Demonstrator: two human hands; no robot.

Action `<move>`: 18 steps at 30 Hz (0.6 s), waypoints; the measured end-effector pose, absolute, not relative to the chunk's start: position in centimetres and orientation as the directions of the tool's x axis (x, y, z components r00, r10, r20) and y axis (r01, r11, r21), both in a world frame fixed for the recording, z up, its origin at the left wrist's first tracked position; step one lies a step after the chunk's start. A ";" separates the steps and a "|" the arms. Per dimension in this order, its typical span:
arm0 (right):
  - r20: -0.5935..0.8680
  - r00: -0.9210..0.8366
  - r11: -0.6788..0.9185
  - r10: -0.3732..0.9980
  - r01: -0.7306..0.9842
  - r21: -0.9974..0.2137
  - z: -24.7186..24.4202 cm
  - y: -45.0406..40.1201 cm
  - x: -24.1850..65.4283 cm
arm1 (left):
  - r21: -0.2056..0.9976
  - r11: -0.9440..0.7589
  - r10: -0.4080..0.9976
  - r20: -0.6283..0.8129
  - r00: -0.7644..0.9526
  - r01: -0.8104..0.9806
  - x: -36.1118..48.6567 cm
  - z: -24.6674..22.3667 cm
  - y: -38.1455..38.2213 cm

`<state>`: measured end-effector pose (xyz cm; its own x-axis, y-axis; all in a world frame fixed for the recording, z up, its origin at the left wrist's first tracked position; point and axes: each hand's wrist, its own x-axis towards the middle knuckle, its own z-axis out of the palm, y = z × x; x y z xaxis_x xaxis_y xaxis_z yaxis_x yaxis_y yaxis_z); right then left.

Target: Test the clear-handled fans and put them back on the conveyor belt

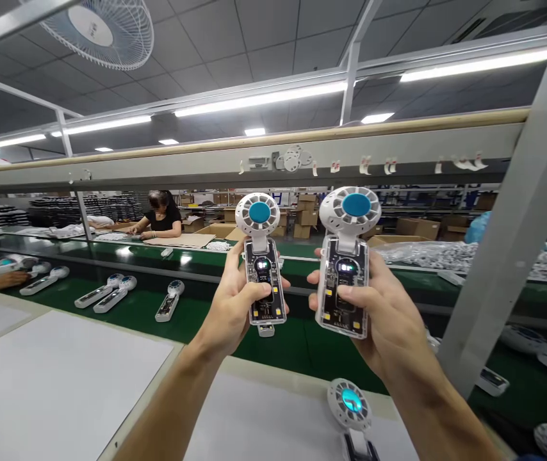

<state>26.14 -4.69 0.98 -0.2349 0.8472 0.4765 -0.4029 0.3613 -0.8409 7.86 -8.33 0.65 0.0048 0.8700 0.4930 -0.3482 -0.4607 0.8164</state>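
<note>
My left hand (232, 298) is closed around a white handheld fan (264, 256), its thumb on the see-through front that shows a circuit board and a small lit display. A second handheld fan (348, 256) is upright in my right hand (389, 301), whose thumb also presses the clear front; its display is lit too. Both fans have round white heads with blue centres and are held side by side, apart from each other, above the green belt. Below my right hand, another handheld fan (350, 403) with a glowing blue centre lies on the white work surface (254, 410), partly cut off by the frame.
More handheld fans (170, 301) lie along the green conveyor belt (216, 320). A grey post (508, 211) slants up close on my right. At the far left is a co-worker's hand (11, 280); another person (161, 214) sits across the belt. Cardboard boxes (307, 218) stand behind.
</note>
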 end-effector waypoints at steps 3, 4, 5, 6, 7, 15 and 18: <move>0.440 -0.200 0.337 0.875 -0.400 -0.852 1.2 -5.0 26.2 | 0.809 -0.458 0.873 0.487 -0.016 -0.367 8.0 0.7 -8.3; 0.429 -0.199 0.328 0.881 -0.396 -0.858 1.2 -5.0 26.3 | 0.809 -0.461 0.872 0.489 -0.018 -0.364 8.1 0.7 -8.3; 0.419 -0.206 0.318 0.884 -0.392 -0.863 1.2 -5.0 26.2 | 0.811 -0.464 0.871 0.491 -0.015 -0.356 8.1 0.7 -8.3; 0.414 -0.216 0.311 0.884 -0.389 -0.867 1.1 -4.8 26.2 | 0.816 -0.465 0.871 0.492 -0.009 -0.344 8.0 0.6 -8.2; 0.413 -0.227 0.306 0.882 -0.389 -0.869 1.0 -4.7 26.2 | 0.822 -0.464 0.871 0.491 -0.002 -0.331 8.0 0.6 -8.2; 0.458 -0.261 0.346 0.849 -0.380 -0.858 0.9 -4.4 26.2 | 0.825 -0.475 0.867 0.498 -0.004 -0.306 7.8 0.4 -8.2; 0.449 -0.256 0.354 0.856 -0.343 -0.870 1.1 -4.8 26.3 | 0.818 -0.482 0.862 0.506 -0.005 -0.314 7.8 0.4 -8.1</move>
